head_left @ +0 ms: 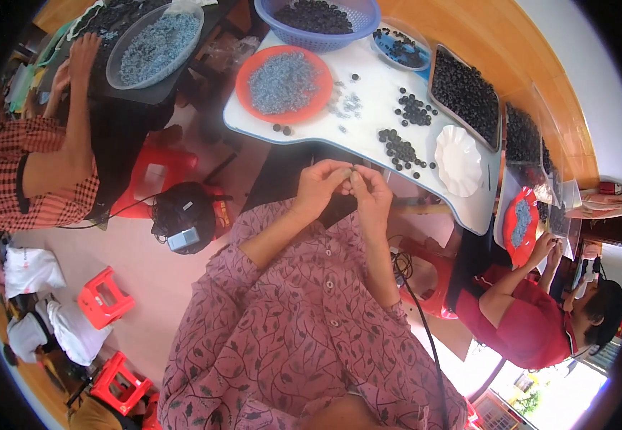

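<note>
Frame centre: left hand [319,185] & right hand [370,190] fingertips pinched together on tiny part, too small to identify, below white worktop [375,107] w/ small black round pieces [399,150].

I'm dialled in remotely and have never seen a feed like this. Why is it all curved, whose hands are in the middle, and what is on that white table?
There is no machine: a person wears a wide fisheye camera on the head, looking down, so straight edges bend near the rim. The two bare hands in the middle are that person's own, in patterned pink sleeves. The left hand and right hand meet fingertip to fingertip and pinch something too small to make out. Ahead is a white table with an orange plate of small pale blue-grey pieces, loose black beads, an empty white scalloped dish, a blue basket and a tray, both holding black pieces. Other people work at either side: one in a checked top, one in red.
</note>
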The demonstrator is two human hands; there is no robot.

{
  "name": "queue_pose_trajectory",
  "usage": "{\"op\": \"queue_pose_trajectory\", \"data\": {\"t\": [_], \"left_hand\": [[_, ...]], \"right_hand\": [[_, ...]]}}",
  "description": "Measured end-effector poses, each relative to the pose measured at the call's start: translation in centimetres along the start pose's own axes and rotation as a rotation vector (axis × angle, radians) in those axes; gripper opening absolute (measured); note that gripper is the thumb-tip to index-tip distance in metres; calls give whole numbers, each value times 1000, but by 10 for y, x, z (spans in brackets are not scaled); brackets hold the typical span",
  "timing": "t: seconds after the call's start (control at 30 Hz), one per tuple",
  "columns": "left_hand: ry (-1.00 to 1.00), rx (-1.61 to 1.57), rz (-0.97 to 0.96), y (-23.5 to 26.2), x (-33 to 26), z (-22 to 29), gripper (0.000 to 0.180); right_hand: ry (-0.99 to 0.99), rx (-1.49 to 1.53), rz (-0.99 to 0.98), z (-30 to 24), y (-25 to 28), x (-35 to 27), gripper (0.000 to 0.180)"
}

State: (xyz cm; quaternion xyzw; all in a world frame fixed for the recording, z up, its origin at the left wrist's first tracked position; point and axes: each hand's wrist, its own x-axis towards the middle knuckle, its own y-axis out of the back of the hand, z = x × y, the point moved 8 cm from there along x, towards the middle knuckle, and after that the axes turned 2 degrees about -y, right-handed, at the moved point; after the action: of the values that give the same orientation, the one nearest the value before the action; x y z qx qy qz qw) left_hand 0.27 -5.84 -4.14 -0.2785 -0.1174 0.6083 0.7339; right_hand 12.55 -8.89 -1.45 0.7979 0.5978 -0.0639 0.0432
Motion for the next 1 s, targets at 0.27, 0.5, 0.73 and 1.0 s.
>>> {"op": "queue_pose_trajectory", "data": {"t": [0.27,0.5,0.73,1.0], "left_hand": [[-21,86,37,2,1,5,15],[137,-189,61,4,4,-6,24],[180,-377,12,-3,5,-6,23],[158,-291,95,-5,-4,-13,22]], "right_hand": [[354,-389,71,-28,-5,-5,14],[207,-224,51,-21,-9,-8,15],[68,95,9,-18,-8,-4,16],[387,-209,17,-32,-6,-14,16]]}}
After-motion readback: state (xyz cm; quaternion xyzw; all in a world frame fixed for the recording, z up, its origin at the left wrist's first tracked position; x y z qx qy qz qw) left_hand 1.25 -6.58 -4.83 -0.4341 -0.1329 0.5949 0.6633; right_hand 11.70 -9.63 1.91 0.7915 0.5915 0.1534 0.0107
